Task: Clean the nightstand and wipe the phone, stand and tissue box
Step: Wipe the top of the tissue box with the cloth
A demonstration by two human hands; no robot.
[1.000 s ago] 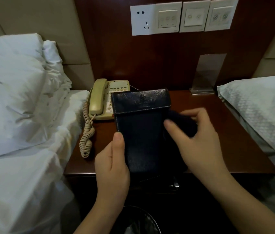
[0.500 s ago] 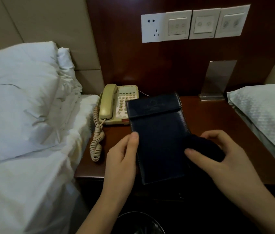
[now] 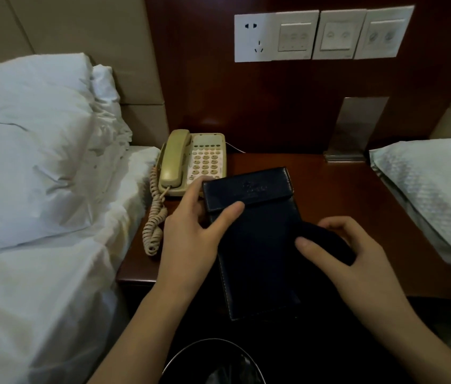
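Fingers [image 3: 196, 189] of the left hand [image 3: 191, 239] curl round the upper left edge of the box [image 3: 257, 245], the thumb lying across its front just under the flap and the other fingers reaching behind its top corner, next to the phone's keypad. Fingers [image 3: 337, 225] of the right hand [image 3: 357, 261] clench a dark cloth [image 3: 326, 245], thumb and forefinger wrapped about the bundle, which is pressed against the right side of the box's face.

The box is a dark blue leather case with pale stitching along its edges and an embossed mark on its folded flap. It is held tilted, flap end away from the person and lower end jutting out past the front edge of the table [image 3: 357, 195]; whether any part of it touches the wood cannot be told.

The phone [image 3: 193, 162], cream coloured with its handset cradled on the left, sits at the back left corner of the table, its coiled cord [image 3: 153, 217] trailing forward along the left edge. A clear stand [image 3: 354, 128] rises upright at the back right corner against the wooden panel. Above, a socket [image 3: 253, 37] and three switch plates [image 3: 340, 33] sit in a row on the panel.

A bed with a white pillow [image 3: 30, 151] lies to the left, another pillow [image 3: 437, 184] to the right. A round black bin [image 3: 213, 364] shows below, between the forearms.
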